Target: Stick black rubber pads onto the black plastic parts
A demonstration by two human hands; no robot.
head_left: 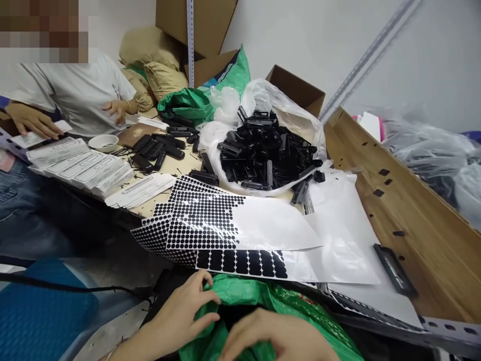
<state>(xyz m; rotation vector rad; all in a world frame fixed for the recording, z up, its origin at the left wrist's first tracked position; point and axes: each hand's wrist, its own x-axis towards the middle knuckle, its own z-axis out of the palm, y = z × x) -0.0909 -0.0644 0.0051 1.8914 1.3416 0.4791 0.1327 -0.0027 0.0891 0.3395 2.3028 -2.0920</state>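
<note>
Below the table edge, a green woven plastic bag (300, 306) lies with its mouth gaping and dark inside. My left hand (188, 306) is at the left rim of that bag, fingers apart, with nothing visible between them. Over the bag's mouth, my right hand (276, 333) is bent downward; its fingertips are hidden or cut off by the frame. Just beyond both hands, a sheet of black round stickers (205, 220) overlaps others on the table. Under it shows a sheet with larger black stickers (242, 263).
A clear plastic bag (319, 135) spills black plastic parts (263, 150). A co-worker in a white shirt (86, 95) sits at left, near stacked printed cards (90, 165) and a white bowl (103, 143). A wooden board (406, 215) borders the right, with a black frame-like part (394, 271) beside it.
</note>
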